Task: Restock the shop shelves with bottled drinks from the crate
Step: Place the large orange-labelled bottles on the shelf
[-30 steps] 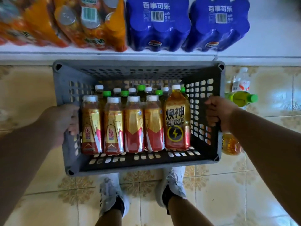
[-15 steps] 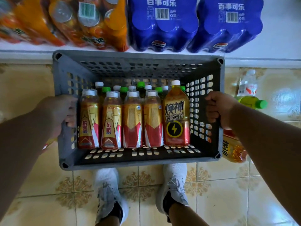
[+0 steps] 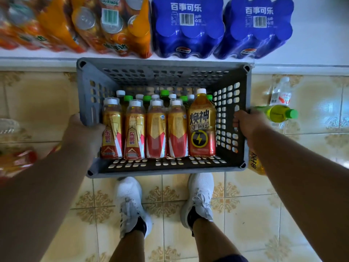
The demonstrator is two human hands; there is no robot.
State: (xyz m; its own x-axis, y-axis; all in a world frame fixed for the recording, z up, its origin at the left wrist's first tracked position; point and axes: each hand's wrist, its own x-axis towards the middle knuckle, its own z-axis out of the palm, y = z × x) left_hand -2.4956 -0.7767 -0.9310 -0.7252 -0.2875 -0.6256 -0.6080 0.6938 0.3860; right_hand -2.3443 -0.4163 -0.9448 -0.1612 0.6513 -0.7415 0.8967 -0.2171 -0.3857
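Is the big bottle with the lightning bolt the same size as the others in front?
No, the lightning bottle stands taller and wider than the four red and gold bottles beside it.

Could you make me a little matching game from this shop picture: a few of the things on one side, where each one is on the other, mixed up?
Things:
1. blue multipacks
2. tall bottle with the lightning sign
3. green-capped bottle
4. white shoes

Places:
A. on the tiled floor, to the right of the grey crate
B. on the white shelf above the crate
C. on the floor below the crate's near edge
D. inside the crate, at the right end of the front row

Pairs: 1-B, 2-D, 3-A, 4-C
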